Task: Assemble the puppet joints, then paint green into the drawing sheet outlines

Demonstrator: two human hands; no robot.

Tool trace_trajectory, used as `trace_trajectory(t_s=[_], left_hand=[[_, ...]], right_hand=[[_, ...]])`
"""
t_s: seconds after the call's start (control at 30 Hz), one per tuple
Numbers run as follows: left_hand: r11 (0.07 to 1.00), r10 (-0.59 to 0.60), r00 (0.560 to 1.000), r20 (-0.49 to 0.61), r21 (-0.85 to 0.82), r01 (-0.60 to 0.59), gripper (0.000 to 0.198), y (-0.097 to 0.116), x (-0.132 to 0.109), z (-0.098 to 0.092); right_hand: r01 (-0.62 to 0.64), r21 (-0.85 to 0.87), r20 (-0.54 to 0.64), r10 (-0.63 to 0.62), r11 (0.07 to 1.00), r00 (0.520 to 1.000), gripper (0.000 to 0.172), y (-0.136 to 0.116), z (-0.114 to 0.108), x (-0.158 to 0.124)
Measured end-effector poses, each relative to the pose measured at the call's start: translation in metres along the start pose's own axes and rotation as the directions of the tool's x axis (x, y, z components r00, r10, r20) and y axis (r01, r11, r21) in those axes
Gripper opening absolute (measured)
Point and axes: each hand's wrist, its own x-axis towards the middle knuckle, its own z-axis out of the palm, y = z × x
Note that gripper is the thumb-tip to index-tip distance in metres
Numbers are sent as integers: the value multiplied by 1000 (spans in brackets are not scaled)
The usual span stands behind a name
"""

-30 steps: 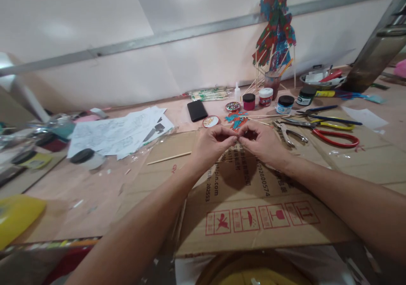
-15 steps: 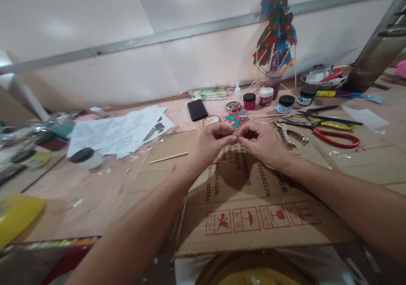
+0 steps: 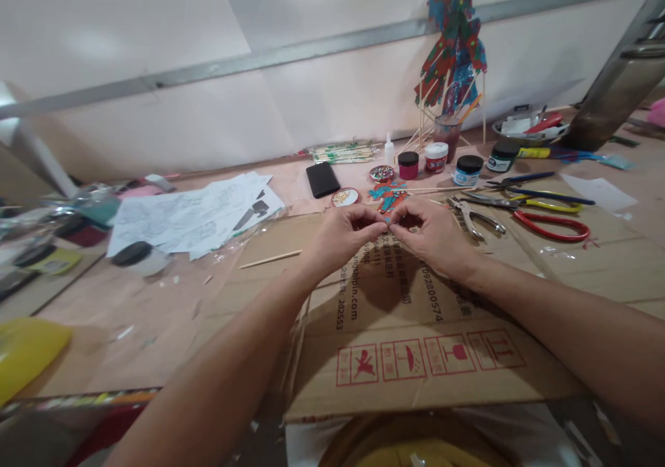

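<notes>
Fingers of the bare left hand and bare right hand press together above flat brown printed cardboard, anything pinched indiscernible, in apparently fine handwork calling for steadiness next.

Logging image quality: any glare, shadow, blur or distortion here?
Head view: glare spots on the white wall; head view: shadow on the printed cardboard beneath the left hand and right hand; head view: stretching and blur at left, as on the yellow jar.

Soft glare on the pale wall, shadow beneath the hands
</notes>
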Motion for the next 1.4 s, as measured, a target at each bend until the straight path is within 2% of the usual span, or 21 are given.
trace_trajectory(t_s=[0.2, 0.43, 0.93, 1.4], left_hand=[[997, 48, 997, 54, 60, -51, 13, 1, -1, -1], [989, 122, 991, 61, 83, -126, 15, 0, -2, -1], [986, 133, 988, 82, 89, -140, 13, -2, -3, 2], [989, 114, 992, 45, 93, -118, 12, -1, -5, 4]], right_hand=[[-17, -11, 40, 17, 1000, 999, 6, 3, -2, 2], [-1, -7, 92, 2, 1000, 996, 7, 6, -5, 6], [-26, -17, 79, 27, 1000, 996, 9, 2, -4, 5], [-64, 42, 153, 57, 997, 987, 9, 3, -8, 8]])
